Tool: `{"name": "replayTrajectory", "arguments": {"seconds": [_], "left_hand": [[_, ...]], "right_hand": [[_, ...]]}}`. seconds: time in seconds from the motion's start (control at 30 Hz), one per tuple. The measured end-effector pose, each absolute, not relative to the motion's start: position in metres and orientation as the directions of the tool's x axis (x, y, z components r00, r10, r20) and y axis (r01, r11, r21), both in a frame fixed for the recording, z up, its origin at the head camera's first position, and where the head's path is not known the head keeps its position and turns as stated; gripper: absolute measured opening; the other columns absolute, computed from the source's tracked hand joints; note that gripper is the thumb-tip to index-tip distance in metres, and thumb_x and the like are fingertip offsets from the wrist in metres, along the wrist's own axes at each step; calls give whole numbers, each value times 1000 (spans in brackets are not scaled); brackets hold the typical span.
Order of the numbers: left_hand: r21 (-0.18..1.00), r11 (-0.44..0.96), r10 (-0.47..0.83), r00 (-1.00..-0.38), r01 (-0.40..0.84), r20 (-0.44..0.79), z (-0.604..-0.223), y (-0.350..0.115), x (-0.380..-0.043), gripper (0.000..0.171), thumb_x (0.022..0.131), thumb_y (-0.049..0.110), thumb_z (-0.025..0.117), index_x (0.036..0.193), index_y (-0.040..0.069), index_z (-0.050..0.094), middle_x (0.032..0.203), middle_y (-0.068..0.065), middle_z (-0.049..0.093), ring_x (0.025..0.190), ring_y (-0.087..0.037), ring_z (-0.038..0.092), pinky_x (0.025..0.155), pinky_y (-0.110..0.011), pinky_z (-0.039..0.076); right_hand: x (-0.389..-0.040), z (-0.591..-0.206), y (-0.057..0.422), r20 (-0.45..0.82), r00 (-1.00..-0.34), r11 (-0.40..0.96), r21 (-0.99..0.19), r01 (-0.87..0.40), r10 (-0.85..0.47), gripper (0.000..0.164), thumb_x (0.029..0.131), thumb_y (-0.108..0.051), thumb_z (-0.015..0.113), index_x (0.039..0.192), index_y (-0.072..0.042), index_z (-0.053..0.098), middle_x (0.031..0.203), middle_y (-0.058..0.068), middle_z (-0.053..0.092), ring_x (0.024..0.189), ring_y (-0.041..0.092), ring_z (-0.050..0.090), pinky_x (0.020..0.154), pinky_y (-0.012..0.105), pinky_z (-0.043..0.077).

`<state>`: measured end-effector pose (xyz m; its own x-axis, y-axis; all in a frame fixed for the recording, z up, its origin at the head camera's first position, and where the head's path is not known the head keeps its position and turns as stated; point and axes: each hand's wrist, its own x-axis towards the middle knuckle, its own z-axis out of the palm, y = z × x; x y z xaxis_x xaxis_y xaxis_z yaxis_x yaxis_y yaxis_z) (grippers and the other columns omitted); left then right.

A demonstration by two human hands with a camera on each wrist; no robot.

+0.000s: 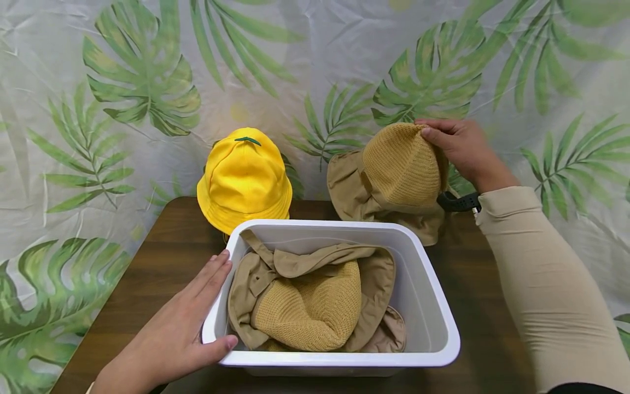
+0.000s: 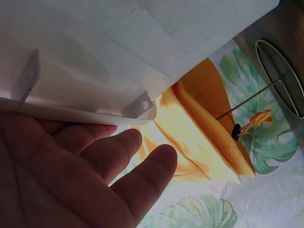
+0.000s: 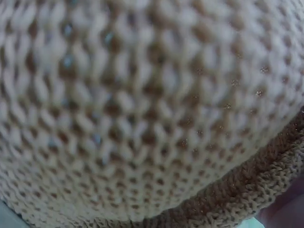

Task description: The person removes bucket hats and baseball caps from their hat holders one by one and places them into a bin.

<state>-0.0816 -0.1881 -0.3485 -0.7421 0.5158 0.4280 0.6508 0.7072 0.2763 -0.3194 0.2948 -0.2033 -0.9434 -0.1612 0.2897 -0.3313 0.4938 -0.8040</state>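
Note:
A tan hat (image 1: 403, 164) with a knitted crown and cloth brim is at the back right; my right hand (image 1: 465, 150) pinches the top of its crown. Its knit (image 3: 142, 104) fills the right wrist view. My left hand (image 1: 174, 323) lies against the left rim of a white plastic tub (image 1: 438, 306), fingers fairly straight, thumb at the front corner. Inside the tub lies a similar tan hat (image 1: 315, 312), its knitted crown dented, with a piece of beige cloth (image 1: 386, 334) partly under it. From below, the left wrist view shows my fingers (image 2: 147, 175) touching the rim.
A yellow bucket hat (image 1: 243, 175) with a green sprout mark stands behind the tub to the left. Near it, a wire stand (image 2: 280, 78) and a cord with a toggle (image 2: 254, 123) show. The dark wooden table (image 1: 147, 273) meets a leaf-print cloth (image 1: 315, 54) behind.

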Motion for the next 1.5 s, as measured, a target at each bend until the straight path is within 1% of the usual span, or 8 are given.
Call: {"name": "replayTrajectory", "arguments": {"seconds": [0.17, 0.33, 0.47, 0.6, 0.87, 1.07, 1.33, 1.5], "left_hand": [[280, 709, 515, -747, 647, 421, -350, -188, -82, 104, 79, 51, 75, 157, 4, 24, 163, -13, 22, 148, -27, 21, 114, -15, 7], [281, 717, 511, -756, 637, 409, -352, -188, -81, 104, 79, 51, 75, 157, 4, 24, 163, -12, 21, 149, -26, 20, 114, -14, 7], [280, 716, 509, -753, 640, 417, -351, -188, -82, 105, 79, 52, 75, 157, 4, 24, 163, -12, 22, 149, -25, 21, 114, -14, 7], [278, 713, 511, -748, 644, 423, -351, -188, -83, 105, 79, 53, 74, 157, 4, 24, 162, -12, 23, 148, -25, 21, 114, -14, 7], [278, 711, 512, -746, 647, 427, -351, -188, -83, 104, 80, 54, 73, 157, 4, 24, 162, -13, 23, 148, -25, 21, 114, -15, 7], [279, 712, 511, -748, 645, 424, -352, -189, -84, 105, 79, 53, 74, 157, 4, 24, 162, -13, 23, 148, -25, 22, 114, -14, 7], [284, 729, 502, -768, 623, 397, -354, -188, -84, 105, 77, 49, 76, 157, 4, 25, 163, -12, 21, 149, -23, 19, 114, -14, 5], [283, 732, 500, -771, 620, 395, -354, -188, -84, 105, 78, 50, 76, 157, 4, 25, 163, -12, 21, 149, -23, 19, 114, -14, 6]], "right_hand": [[-316, -194, 289, 335, -925, 469, -798, -379, -178, 39, 94, -33, 67, 129, -16, 69, 126, -11, 65, 125, 13, 52, 85, 13, 45], [-311, -183, 282, 378, -902, 486, -760, -431, -208, 35, 95, -30, 67, 126, -16, 71, 127, -11, 65, 127, 12, 52, 89, 14, 45], [-306, -177, 274, 416, -874, 446, -751, -486, -252, 30, 94, -23, 68, 120, -8, 73, 127, -8, 66, 129, 13, 51, 91, 14, 45], [-299, -173, 268, 442, -850, 444, -725, -526, -285, 28, 94, -19, 68, 118, -4, 73, 127, -5, 66, 129, 15, 51, 91, 14, 45], [-291, -163, 259, 488, -824, 472, -677, -565, -287, 27, 94, -18, 69, 116, -4, 74, 130, -1, 65, 127, 14, 53, 95, 16, 44], [-284, -158, 252, 498, -816, 430, -693, -578, -294, 25, 94, -13, 69, 115, -2, 74, 131, 0, 65, 128, 14, 52, 91, 15, 46], [-272, -149, 240, 543, -777, 410, -660, -629, -318, 21, 93, -7, 68, 112, -1, 75, 130, 2, 65, 122, 14, 57, 87, 15, 48], [-269, -144, 237, 554, -772, 411, -654, -636, -313, 20, 93, -6, 68, 111, -1, 75, 130, 3, 65, 124, 15, 55, 87, 15, 48]]}}
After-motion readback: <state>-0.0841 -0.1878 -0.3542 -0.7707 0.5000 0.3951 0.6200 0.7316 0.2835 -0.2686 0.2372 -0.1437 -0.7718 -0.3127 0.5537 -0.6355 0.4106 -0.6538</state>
